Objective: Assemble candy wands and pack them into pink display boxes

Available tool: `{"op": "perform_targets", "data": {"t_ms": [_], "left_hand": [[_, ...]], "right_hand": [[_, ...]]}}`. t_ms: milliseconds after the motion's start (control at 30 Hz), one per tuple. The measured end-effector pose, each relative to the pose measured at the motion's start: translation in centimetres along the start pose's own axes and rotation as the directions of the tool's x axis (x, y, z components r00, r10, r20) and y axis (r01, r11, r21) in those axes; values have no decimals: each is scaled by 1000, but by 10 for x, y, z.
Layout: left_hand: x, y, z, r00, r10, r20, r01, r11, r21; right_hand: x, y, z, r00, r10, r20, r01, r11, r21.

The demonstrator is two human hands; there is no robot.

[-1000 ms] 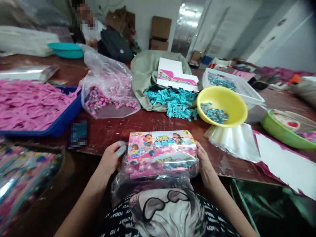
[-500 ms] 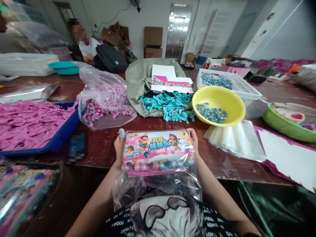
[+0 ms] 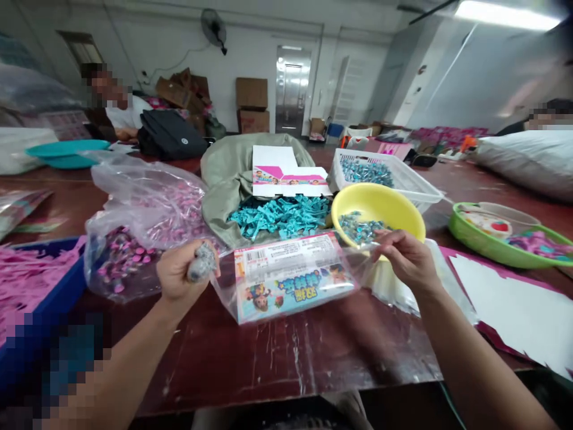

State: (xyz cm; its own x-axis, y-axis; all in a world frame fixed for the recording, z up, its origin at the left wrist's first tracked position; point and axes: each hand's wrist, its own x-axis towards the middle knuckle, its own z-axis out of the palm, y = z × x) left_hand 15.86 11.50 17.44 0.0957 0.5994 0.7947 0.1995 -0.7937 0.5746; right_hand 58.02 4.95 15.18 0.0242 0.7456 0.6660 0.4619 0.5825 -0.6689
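Left hand [image 3: 185,275] curled into fist, grey wrap [image 3: 202,263] on thumb, gripping one end of clear bag [image 3: 227,295]. Right hand [image 3: 407,260] pinches other end between thumb and fingers, near yellow bowl [image 3: 405,209]. Printed packet [image 3: 290,278] inside bag, between hands, over desk [image 3: 250,364]; whether touching, can't tell. Teal pieces [image 3: 284,215] heaped just beyond packet. Pink pieces [image 3: 134,254], bagged, beside left hand.

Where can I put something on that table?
On the table, between the bagged package and the near edge. Also between the green basin and white sack. It's crowded from the clear bag of pink pieces across to the yellow bowl.
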Motion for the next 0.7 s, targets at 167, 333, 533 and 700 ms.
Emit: {"op": "perform_targets", "data": {"t_ms": [167,333,533,700], "left_hand": [[29,-36,14,997,42,-67,-48,994,-95],[21,-28,6,980,44,196,-44,999,-5],[1,-14,2,880,71,470,-29,995,-97],[-10,-14,-15,607,-147,781,203,979,26]], "right_hand": [[24,17,-17,991,105,82,-76,950,-304],[25,26,-40,976,192,101,-130,890,-438],[28,40,-56,893,352,281,-185,855,-485],[38,14,-47,874,360,327,-181,865,-468]]}}
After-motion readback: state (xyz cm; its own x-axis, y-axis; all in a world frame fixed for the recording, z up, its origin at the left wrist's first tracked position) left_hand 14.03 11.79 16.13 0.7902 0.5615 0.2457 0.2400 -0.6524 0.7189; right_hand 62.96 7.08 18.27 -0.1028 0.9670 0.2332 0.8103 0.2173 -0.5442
